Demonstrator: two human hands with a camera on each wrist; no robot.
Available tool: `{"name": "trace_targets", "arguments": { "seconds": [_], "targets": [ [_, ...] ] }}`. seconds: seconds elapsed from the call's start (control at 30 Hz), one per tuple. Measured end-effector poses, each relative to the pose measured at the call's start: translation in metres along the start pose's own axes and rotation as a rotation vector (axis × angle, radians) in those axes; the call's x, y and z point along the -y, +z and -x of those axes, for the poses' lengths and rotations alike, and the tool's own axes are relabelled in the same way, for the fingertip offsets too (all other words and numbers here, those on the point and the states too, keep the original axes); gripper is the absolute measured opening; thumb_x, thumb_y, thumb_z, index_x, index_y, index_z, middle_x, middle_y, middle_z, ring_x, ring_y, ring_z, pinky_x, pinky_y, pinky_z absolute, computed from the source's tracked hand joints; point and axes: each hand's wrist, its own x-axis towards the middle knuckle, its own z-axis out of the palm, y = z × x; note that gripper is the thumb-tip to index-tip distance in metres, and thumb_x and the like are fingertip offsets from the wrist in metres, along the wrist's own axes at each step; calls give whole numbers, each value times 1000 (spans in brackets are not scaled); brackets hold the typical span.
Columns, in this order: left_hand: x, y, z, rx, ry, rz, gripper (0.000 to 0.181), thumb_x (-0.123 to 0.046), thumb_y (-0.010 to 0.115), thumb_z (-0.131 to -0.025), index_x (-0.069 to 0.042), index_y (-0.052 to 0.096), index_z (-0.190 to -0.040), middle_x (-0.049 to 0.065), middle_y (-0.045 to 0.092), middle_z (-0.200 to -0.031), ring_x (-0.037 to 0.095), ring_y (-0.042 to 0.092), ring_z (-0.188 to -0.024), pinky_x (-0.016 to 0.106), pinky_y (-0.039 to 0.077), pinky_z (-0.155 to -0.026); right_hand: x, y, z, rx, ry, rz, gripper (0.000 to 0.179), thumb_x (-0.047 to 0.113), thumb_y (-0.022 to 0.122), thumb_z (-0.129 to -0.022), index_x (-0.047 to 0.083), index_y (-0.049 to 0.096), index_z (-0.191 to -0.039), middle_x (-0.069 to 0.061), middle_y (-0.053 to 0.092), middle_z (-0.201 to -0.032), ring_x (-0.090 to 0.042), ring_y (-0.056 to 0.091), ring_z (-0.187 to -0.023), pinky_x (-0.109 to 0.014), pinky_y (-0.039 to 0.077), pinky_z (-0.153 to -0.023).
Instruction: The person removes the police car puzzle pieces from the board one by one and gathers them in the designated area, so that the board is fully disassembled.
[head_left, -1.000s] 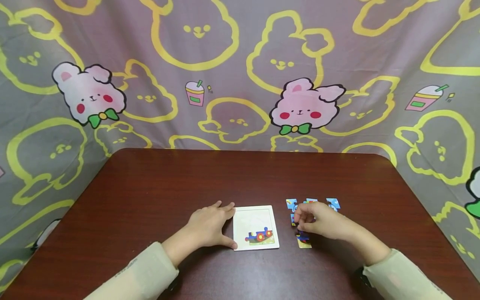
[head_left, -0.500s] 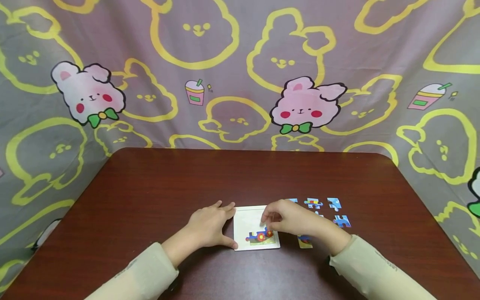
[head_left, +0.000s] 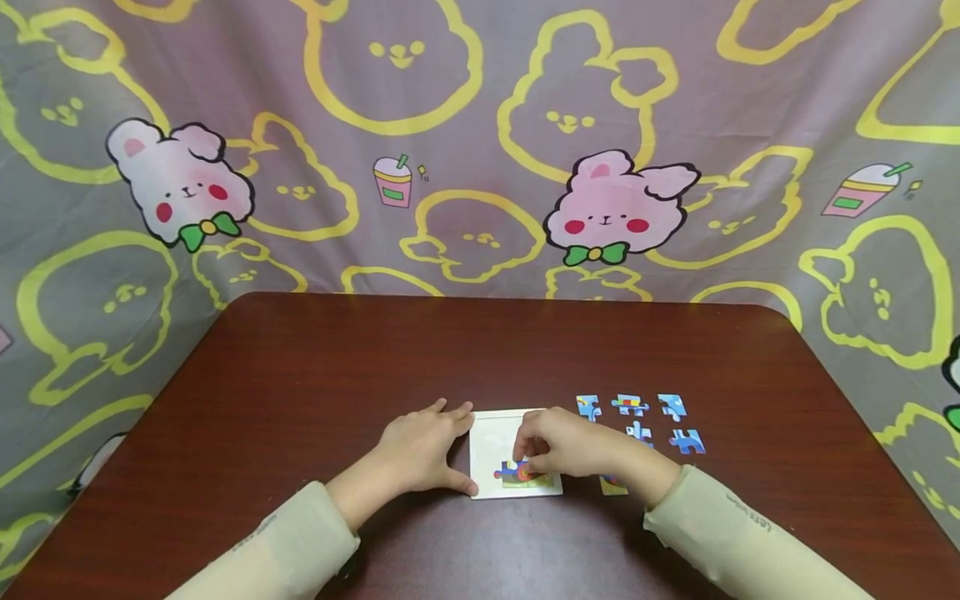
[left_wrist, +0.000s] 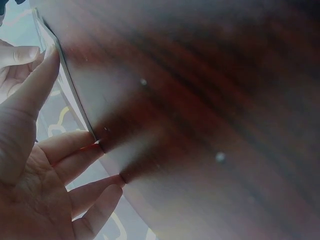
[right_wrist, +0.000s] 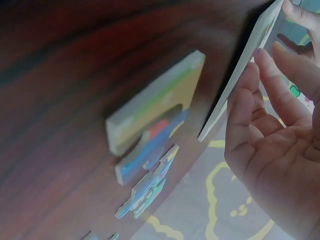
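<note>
A white square puzzle tray (head_left: 491,433) lies on the table, with joined puzzle pieces (head_left: 513,477) along its near edge showing blue, red and yellow. At its left side rests my left hand (head_left: 416,450), fingers spread, thumb and index fingertips touching the rim. My right hand (head_left: 573,442) is over the tray's right half, its thumb and fingers curled together low above the joined pieces. It seems to pinch a small puzzle piece, mostly hidden by the fingers. In the right wrist view the fingertips are close to the tray (right_wrist: 235,80).
Several loose puzzle pieces (head_left: 630,405) lie to the right of the tray, some partly behind my right hand and forearm. The nearest loose piece (head_left: 613,486) is yellow and blue. A dark wooden table (head_left: 337,358) carries everything, with a patterned curtain (head_left: 465,158) behind it.
My right hand has moved left from the loose pieces to the tray and lowered toward the joined pieces. My left hand has stayed at the tray's left edge.
</note>
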Motion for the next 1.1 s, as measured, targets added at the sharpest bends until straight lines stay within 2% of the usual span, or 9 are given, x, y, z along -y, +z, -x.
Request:
{"name": "trace_targets", "arguments": {
  "seconds": [0.27,0.37,0.53,0.67,1.1],
  "targets": [
    [0,0,-1,4,6,8,95,-65,83,-65,-17,56,-143,0,49,-153,34,46,-141,58,50,-96,3,2,4,31,40,-12,17,-2,73,-81,11,69,-91,3,58,-85,-1,50,-70,-18,45,-67],
    [0,0,0,4,5,10,95,-65,82,-65,-16,56,-143,0,49,-153,34,46,-141,57,50,-97,4,2,5,33,32,-3,20,-4,73,-80,10,67,-93,2,57,-87,-3,50,-70,-18,45,-68],
    [0,-1,1,4,5,17,96,-64,82,-65,-16,55,-143,1,48,-153,35,46,-141,57,49,-98,4,3,5,23,7,35,19,-3,73,-81,10,66,-94,2,56,-89,-4,50,-72,-19,44,-69],
    [1,-2,2,1,3,14,96,-64,82,-66,-16,55,-143,1,48,-153,35,46,-141,57,49,-98,5,5,4,22,24,44,19,-2,73,-83,10,64,-95,3,55,-90,-4,50,-75,-18,45,-71],
    [2,0,2,-18,19,12,95,-64,82,-65,-15,56,-142,2,50,-152,36,47,-139,57,50,-96,6,6,6,8,21,-2,20,-4,73,-82,11,64,-92,4,57,-86,-3,51,-75,-18,46,-69]
  ]
}}
